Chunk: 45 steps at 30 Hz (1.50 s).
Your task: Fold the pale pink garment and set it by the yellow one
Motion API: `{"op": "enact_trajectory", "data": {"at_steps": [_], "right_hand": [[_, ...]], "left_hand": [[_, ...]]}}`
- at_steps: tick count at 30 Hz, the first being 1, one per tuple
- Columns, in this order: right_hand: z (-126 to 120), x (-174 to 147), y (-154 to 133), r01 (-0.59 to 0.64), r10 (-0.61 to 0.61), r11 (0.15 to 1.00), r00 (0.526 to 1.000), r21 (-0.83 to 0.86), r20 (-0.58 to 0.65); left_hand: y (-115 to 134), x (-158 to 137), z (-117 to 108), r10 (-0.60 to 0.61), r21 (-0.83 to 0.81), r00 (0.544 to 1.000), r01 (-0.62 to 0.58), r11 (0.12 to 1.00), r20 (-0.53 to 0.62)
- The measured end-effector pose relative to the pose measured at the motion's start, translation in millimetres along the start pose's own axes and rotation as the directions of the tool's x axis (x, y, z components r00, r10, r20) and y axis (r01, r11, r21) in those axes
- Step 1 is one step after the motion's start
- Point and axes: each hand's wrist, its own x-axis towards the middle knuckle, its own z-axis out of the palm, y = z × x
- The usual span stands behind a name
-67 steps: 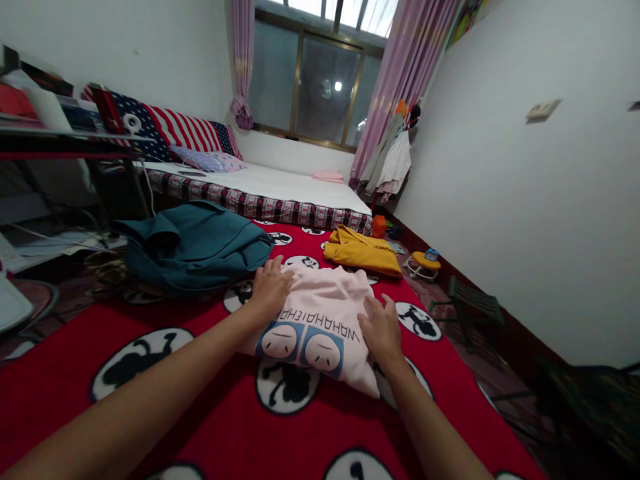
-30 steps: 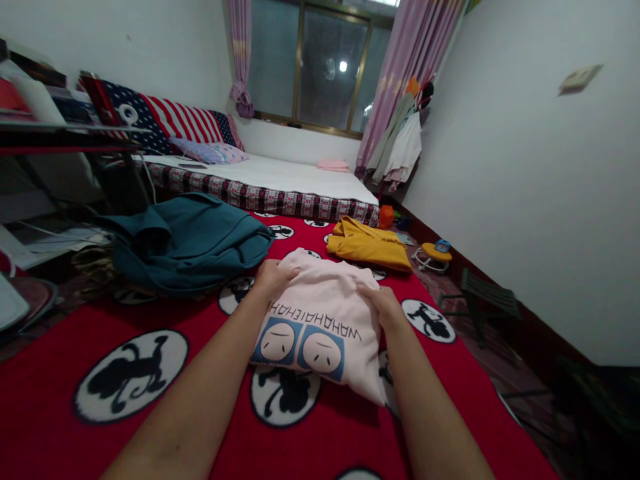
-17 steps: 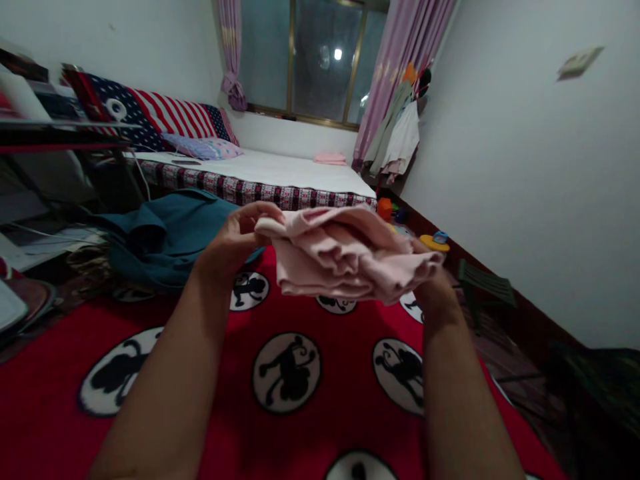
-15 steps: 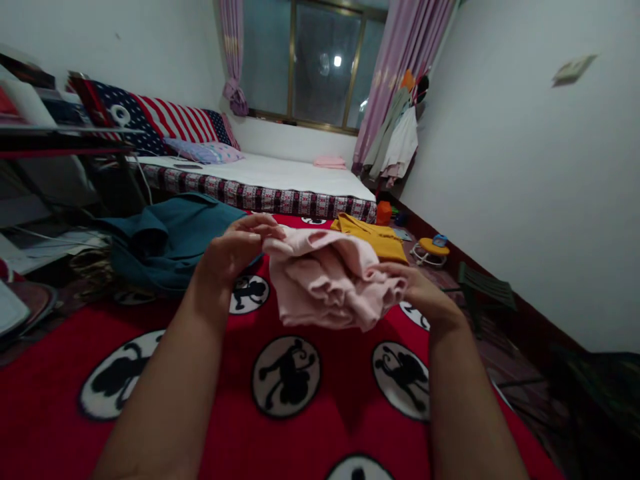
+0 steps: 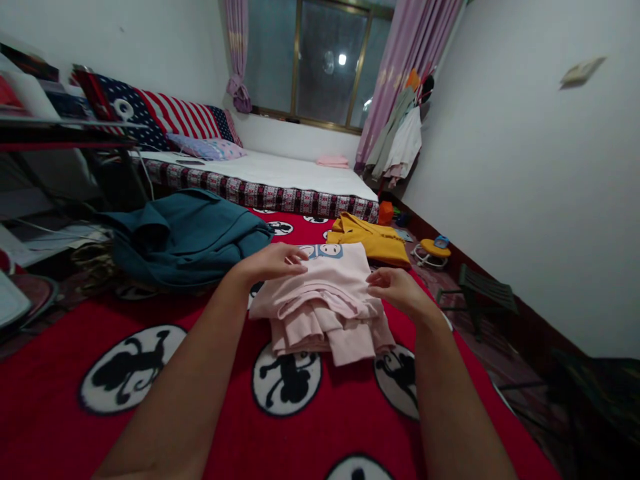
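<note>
A pink sweatshirt [image 5: 330,283], folded, lies on the red blanket [image 5: 225,400] patterned with black monkeys in white circles. Its neckline and tucked sleeves face me, and a blue-and-white print shows at its far end. My left hand [image 5: 277,263] is over the left side of the sweatshirt, fingers apart and holding nothing. On the other side, my right hand [image 5: 397,288] is beside the right edge, its fingers loosely bent and apart with no cloth in them; whether the fingertips touch the fabric is hard to tell.
A teal garment [image 5: 190,233] is heaped at the left, and a folded yellow garment [image 5: 373,240] lies behind the sweatshirt. Beyond is a low bed [image 5: 280,167]. A small yellow stool [image 5: 433,250] and a dark folding stool [image 5: 485,290] stand at the right; a desk [image 5: 65,137] is at the left.
The pink sweatshirt, held up in both hands before, now lies lower on the blanket with its print showing. Both hands have let go of it.
</note>
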Motion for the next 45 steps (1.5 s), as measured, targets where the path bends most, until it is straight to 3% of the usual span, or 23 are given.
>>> {"op": "enact_trajectory", "data": {"at_steps": [4,8,12,15,19,22,25,27,31,34,36,39,41,43,45], "right_hand": [[2.7,-7.4,-5.6,0.094,-0.044,0.983,0.955,-0.156,0.294],[20.0,-4.6,-7.1,0.126,-0.015,0.910,0.962,-0.394,0.272],[29.6,2.6,-6.4,0.049,0.013,0.869,0.993,-0.493,0.122],[19.4,5.1,-1.6,-0.090,0.050,0.902,0.993,-0.422,-0.105],[3.9,7.0,15.1,-0.215,0.080,0.940,0.893,-0.263,-0.443],[4.4,9.1,27.7,-0.264,0.121,0.936,0.861,-0.232,-0.493],[8.9,10.5,31.7,-0.240,0.124,0.946,0.888,-0.217,-0.444],[9.2,10.3,29.2,-0.188,0.099,0.968,0.895,-0.165,-0.434],[2.2,5.7,18.6,-0.064,0.038,0.996,0.928,-0.058,-0.370],[-4.7,-0.4,7.3,0.043,-0.051,0.999,0.958,-0.033,-0.281],[-8.0,-5.2,-3.3,0.117,-0.127,0.992,0.951,-0.053,-0.280],[-8.9,-14.3,-23.6,0.162,-0.178,0.983,0.958,-0.090,-0.223],[-5.5,-21.0,-36.8,0.184,-0.184,0.981,0.983,-0.059,0.006],[1.3,-25.7,-46.2,0.208,-0.189,0.978,0.938,-0.035,0.292],[10.0,-26.6,-50.1,0.235,-0.167,0.965,0.891,-0.114,0.422]], "left_hand": [[-12.4,3.5,-0.2,-0.090,0.160,0.983,0.064,0.985,0.162],[-6.0,-0.7,0.3,-0.114,0.222,0.969,0.065,0.973,0.218],[2.4,-2.9,7.4,-0.127,0.345,0.970,0.049,0.937,0.209],[6.8,-2.9,11.0,-0.119,0.380,0.962,0.017,0.925,0.245],[15.1,-3.2,16.9,-0.083,0.352,0.940,-0.042,0.935,0.331],[22.5,-8.4,31.5,-0.020,0.379,0.918,-0.144,0.914,0.396],[30.8,-21.5,59.4,0.065,0.506,0.925,-0.263,0.821,0.375],[35.9,-30.8,82.7,0.096,0.599,0.948,-0.269,0.754,0.304],[34.9,-33.1,119.9,0.107,0.685,0.988,-0.152,0.712,0.108],[19.5,-18.2,125.9,0.097,0.688,0.993,-0.023,0.726,-0.070],[5.0,-5.4,121.0,0.039,0.617,0.979,0.094,0.782,-0.198],[-14.8,10.2,109.7,-0.060,0.365,0.945,0.183,0.913,-0.322],[-23.3,15.4,103.8,-0.095,0.144,0.923,0.158,0.977,-0.373],[-26.8,15.7,99.7,-0.109,-0.046,0.918,0.099,0.994,-0.381],[-25.7,11.9,96.0,-0.072,-0.152,0.953,0.028,0.988,-0.294]]}}
